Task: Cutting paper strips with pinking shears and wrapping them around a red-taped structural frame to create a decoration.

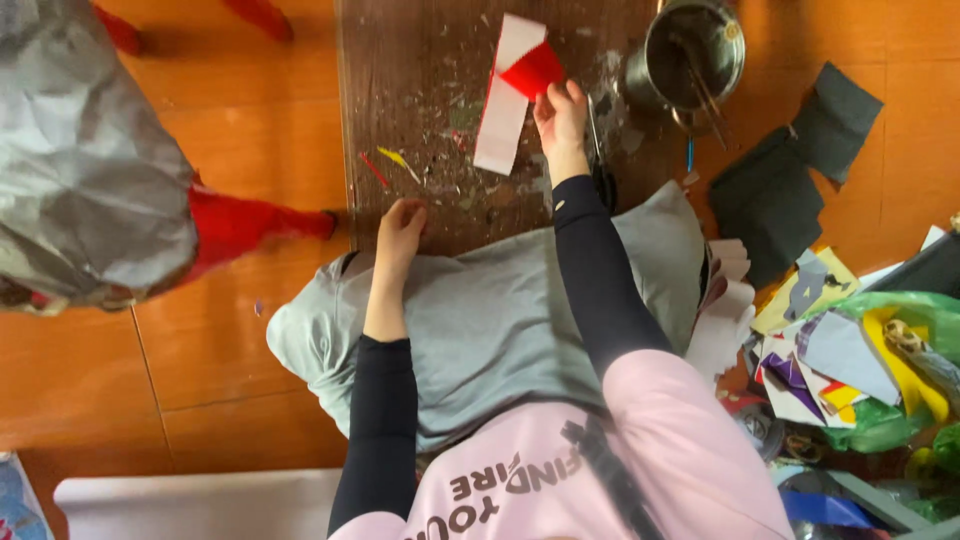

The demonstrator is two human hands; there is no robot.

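A board point(440, 130) lies on the floor point(240, 350) ahead of a cushion point(500, 320). A paper strip point(503, 110) lies on the board, a pot point(690, 55) at its far right corner (sticks inside). Paper scraps point(840, 350) pile right of the cushion.

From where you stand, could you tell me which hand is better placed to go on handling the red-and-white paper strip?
The right hand, most likely: it already pinches the paper strip at its red fold. The left hand rests at the near edge of the dark board, apart from the strip.
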